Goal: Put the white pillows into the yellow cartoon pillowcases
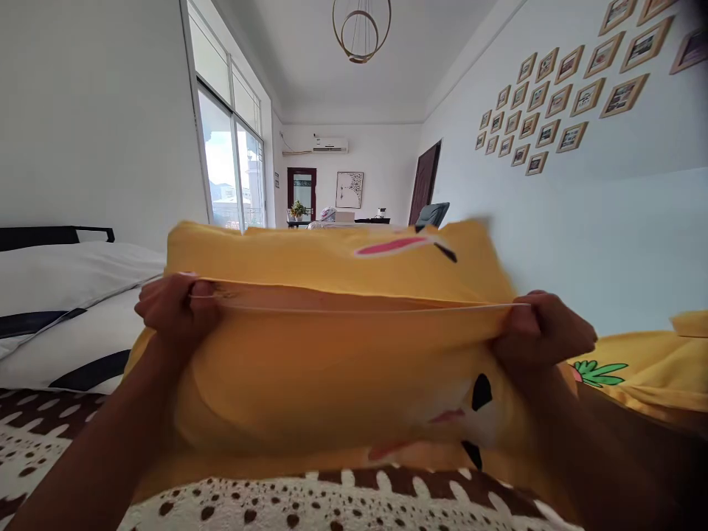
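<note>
A yellow pillowcase [321, 369] with pink, white and black printed patches hangs stretched in front of me, above the bed. My left hand [180, 306] is closed round the left end of its opening edge. At the right end, my right hand [545, 328] grips the same edge in a fist. Between the hands the opening shows as a narrow slit with a thin pale seam below it. Whether a pillow is inside, I cannot tell. Parts of the cloth are blurred.
White pillows [82, 295] with black marks lie at the left by a black bed frame [55, 235]. A brown and white patterned bedspread [232, 509] lies below. More yellow fabric [658, 361] with a green leaf print is at the right, near the wall.
</note>
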A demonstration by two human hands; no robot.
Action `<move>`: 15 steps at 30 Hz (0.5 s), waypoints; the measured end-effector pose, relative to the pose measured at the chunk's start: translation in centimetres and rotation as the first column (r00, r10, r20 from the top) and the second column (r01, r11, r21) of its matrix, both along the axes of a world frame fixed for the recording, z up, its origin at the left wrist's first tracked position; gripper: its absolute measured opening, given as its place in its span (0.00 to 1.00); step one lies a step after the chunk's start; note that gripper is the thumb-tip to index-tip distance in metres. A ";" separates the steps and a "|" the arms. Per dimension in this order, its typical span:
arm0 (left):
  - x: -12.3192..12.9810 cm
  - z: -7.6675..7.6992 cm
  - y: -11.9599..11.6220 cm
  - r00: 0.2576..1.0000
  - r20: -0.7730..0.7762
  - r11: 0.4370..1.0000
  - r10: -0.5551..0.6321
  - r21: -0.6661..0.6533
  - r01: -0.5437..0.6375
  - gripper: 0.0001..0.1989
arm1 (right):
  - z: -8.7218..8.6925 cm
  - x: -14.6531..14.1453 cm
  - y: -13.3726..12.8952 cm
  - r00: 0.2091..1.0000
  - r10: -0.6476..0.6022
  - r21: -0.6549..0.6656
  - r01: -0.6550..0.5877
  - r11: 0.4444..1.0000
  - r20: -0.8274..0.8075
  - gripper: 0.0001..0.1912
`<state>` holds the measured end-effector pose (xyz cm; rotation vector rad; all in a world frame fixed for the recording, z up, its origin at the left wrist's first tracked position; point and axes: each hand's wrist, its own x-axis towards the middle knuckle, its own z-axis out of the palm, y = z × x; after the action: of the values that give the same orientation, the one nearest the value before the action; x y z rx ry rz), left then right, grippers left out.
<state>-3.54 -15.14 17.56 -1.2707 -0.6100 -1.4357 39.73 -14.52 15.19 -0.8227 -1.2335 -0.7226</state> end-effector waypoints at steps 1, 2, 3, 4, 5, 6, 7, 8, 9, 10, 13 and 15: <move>-0.3 1.3 0.9 1.000 -0.021 0.998 0.010 -0.062 -0.011 0.12 | 0.8 0.5 0.6 0.994 -0.076 0.102 0.068 0.993 0.079 0.13; -0.7 1.8 1.7 0.998 -0.061 0.989 0.019 -0.148 -0.028 0.13 | 1.1 0.9 1.3 0.970 -0.137 0.127 0.113 0.985 0.200 0.14; -1.0 1.7 2.5 0.991 -0.129 0.962 0.023 -0.268 -0.057 0.14 | 0.8 1.2 2.0 0.923 -0.159 0.071 0.143 0.987 0.351 0.15; -1.2 0.7 3.1 0.976 -0.219 0.917 0.011 -0.386 -0.097 0.14 | -0.1 1.3 2.8 0.848 -0.120 -0.062 0.176 0.982 0.517 0.16; -1.4 -0.8 3.7 0.949 -0.314 0.843 -0.021 -0.516 -0.152 0.14 | -1.5 1.2 3.6 0.758 -0.030 -0.218 0.226 0.949 0.652 0.17; -1.4 -2.9 4.0 0.915 -0.396 0.730 -0.071 -0.646 -0.223 0.15 | -3.3 1.0 4.3 0.671 0.087 -0.371 0.293 0.881 0.736 0.18; -1.3 -5.3 4.3 0.886 -0.446 0.626 -0.123 -0.728 -0.279 0.15 | -5.3 0.6 5.0 0.608 0.191 -0.487 0.369 0.792 0.771 0.18; -1.0 -7.7 4.4 0.870 -0.460 0.366 -0.178 -0.851 -0.376 0.16 | -7.3 0.3 5.7 0.561 0.279 -0.566 0.439 0.698 0.780 0.18; -0.8 -9.9 4.4 0.878 -0.448 0.166 -0.167 -0.891 -0.422 0.17 | -9.2 0.1 6.3 0.537 0.329 -0.607 0.498 0.620 0.777 0.18; -0.4 -11.8 4.4 0.877 -0.454 0.122 -0.157 -0.890 -0.439 0.19 | -10.8 -0.1 6.8 0.533 0.339 -0.617 0.525 0.586 0.775 0.16; 0.5 -14.4 4.6 0.841 -0.526 0.085 -0.127 -0.851 -0.519 0.22 | -13.0 -0.3 8.1 0.552 0.300 -0.611 0.557 0.563 0.779 0.10; 0.9 -13.6 5.2 0.818 -0.566 0.099 -0.100 -0.824 -0.558 0.15 | -12.3 -0.3 8.6 0.564 0.254 -0.594 0.573 0.565 0.786 0.08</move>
<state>-2.63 -9.91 3.92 -2.3346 -1.4704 -0.0866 39.41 -5.92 2.86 -1.5027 -2.5144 -0.7016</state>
